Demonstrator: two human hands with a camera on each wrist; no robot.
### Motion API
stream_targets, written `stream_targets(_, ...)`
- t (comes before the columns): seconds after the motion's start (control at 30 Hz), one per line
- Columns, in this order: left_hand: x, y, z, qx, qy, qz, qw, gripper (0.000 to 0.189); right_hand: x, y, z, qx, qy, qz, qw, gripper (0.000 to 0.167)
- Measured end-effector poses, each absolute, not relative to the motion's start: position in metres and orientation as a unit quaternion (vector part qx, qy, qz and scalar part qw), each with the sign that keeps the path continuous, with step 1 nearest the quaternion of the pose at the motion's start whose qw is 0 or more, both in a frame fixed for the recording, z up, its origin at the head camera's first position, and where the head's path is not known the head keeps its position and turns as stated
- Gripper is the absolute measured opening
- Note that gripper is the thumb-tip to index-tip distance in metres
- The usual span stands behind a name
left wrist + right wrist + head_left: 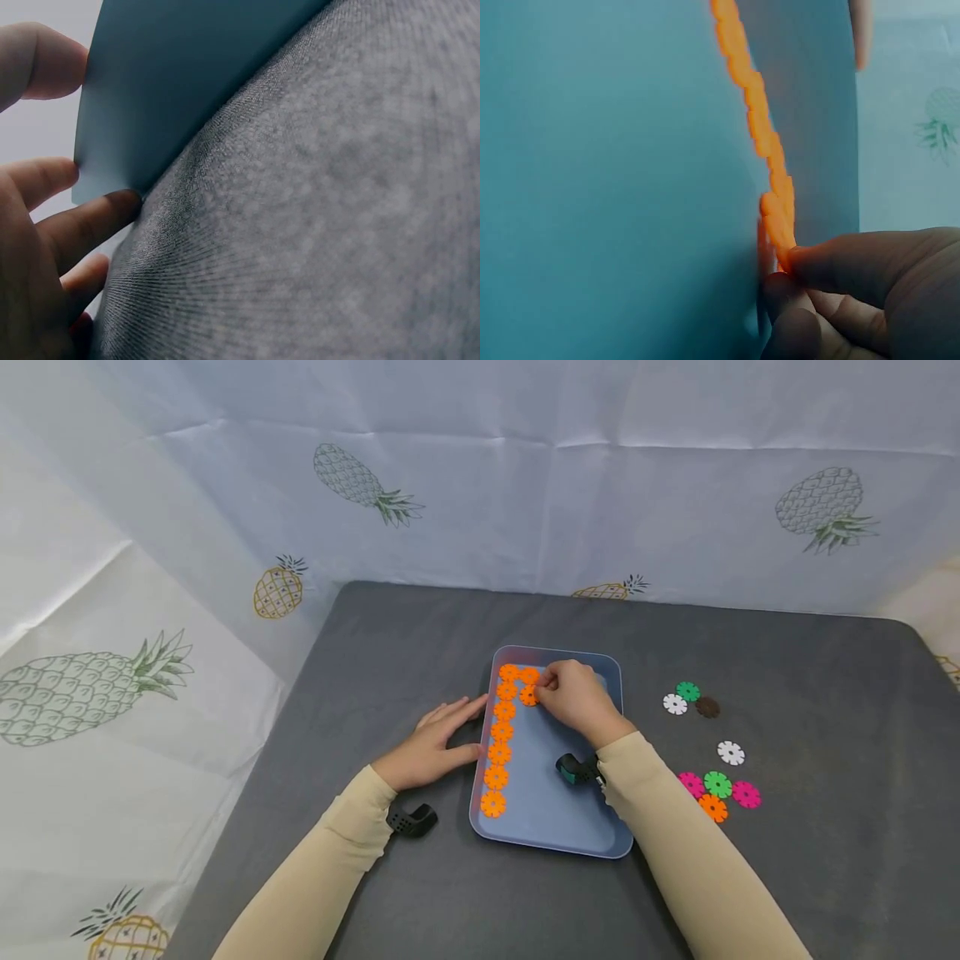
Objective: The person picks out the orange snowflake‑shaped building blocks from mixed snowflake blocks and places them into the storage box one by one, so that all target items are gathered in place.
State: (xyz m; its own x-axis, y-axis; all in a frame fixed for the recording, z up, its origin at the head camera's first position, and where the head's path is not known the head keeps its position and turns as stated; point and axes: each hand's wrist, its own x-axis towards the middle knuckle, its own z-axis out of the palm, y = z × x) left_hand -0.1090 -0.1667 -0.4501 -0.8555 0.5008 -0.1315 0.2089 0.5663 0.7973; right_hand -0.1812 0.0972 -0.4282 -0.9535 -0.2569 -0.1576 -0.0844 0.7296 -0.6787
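A blue-grey plastic tray [551, 842] lies on the table. Down its left side runs a column of several orange notched plastic discs [499, 752], with a second short column begun beside its far end. My right hand [577, 697] is over the far part of the tray and pinches an orange notched disc [775, 223] between thumb and fingers, at the near end of that short column. The fingers of my left hand [429, 749] are spread and fairly straight. Their tips touch the outside of the tray's left wall [161, 90].
Right of the tray lie loose discs: green [687, 692], brown [707, 707], white [731, 752], pink [746, 794] and orange [712, 808]. A grey cloth [840, 760] covers the table. Behind and to the left hangs a white pineapple-print sheet [487, 510].
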Motion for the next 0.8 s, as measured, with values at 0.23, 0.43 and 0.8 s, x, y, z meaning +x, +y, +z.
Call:
stream_targets(0.23, -0.1089, -0.1678, -0.4518, 0.206, 0.868, 0.418, 0.172, 0.075, -0.1808, 0.0936, -0.4313, -0.093, 0.927, -0.344, 0.118, 0.013)
stream_targets(0.43, -0.1086, -0.1683, -0.4505, 0.201, 0.868, 0.418, 0.179, 0.076, -0.1810, 0.0933, -0.4316, -0.082, 0.929, -0.341, 0.118, 0.013)
stream_targets(0.8, -0.1102, -0.1680, -0.4490, 0.199, 0.869, 0.414, 0.184, 0.076, -0.1824, 0.0930, -0.4329, -0.080, 0.928, -0.346, 0.110, 0.015)
